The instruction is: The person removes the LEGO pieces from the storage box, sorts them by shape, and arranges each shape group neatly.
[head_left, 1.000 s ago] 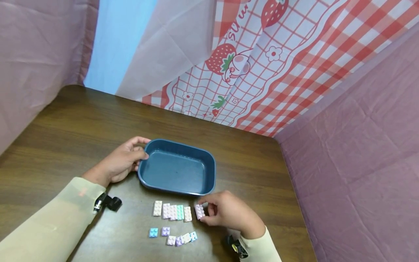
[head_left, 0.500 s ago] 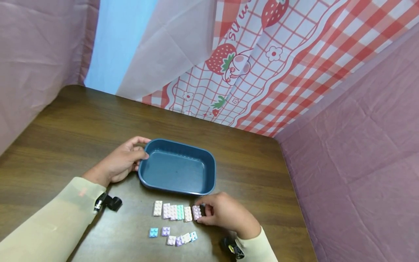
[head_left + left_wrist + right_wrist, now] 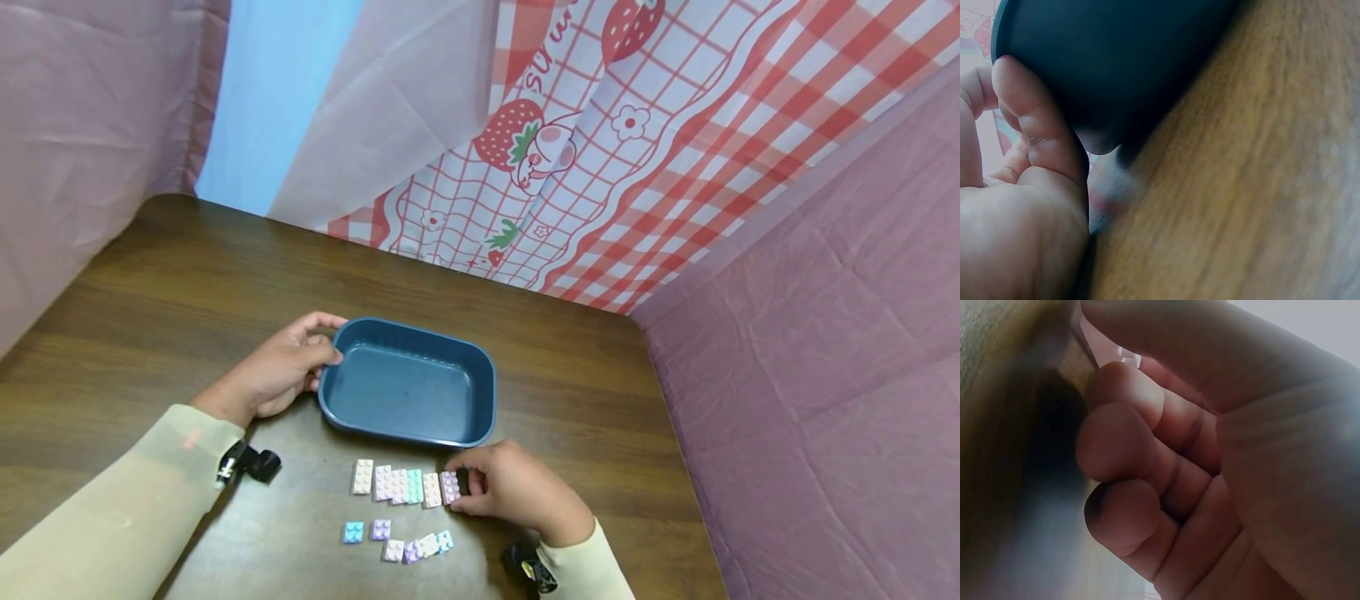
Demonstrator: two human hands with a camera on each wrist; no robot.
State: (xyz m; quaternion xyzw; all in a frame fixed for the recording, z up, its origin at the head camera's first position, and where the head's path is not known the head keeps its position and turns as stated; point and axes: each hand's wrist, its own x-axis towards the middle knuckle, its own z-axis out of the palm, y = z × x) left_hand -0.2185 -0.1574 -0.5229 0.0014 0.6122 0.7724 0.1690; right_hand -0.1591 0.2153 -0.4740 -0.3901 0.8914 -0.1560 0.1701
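My left hand [image 3: 281, 367] grips the left end of a dark blue plastic tub [image 3: 405, 429], its thumb on the rim; the left wrist view shows the thumb against the tub's wall [image 3: 1116, 56]. Below the tub, my right hand [image 3: 513, 487] pinches a light purple toy building brick [image 3: 450, 487] between thumb and index finger. That brick stands at the right end of a row, close beside a cream brick [image 3: 431, 490]. Further left in the row are a mint green brick [image 3: 414, 486], two pale pink ones [image 3: 392, 483] and another cream brick [image 3: 363, 477].
Nearer me lie several smaller square bricks: a blue one [image 3: 353, 532], a purple one [image 3: 381, 529] and a loose cluster [image 3: 417, 547] in white, purple and blue. All rest on a brown wooden table [image 3: 585, 392]. Cloth curtains [image 3: 810, 333] hang along the table's back and sides.
My right hand has moved slightly left, bringing the light purple brick up beside the cream brick at the row's end. The left hand and the tub have stayed put.
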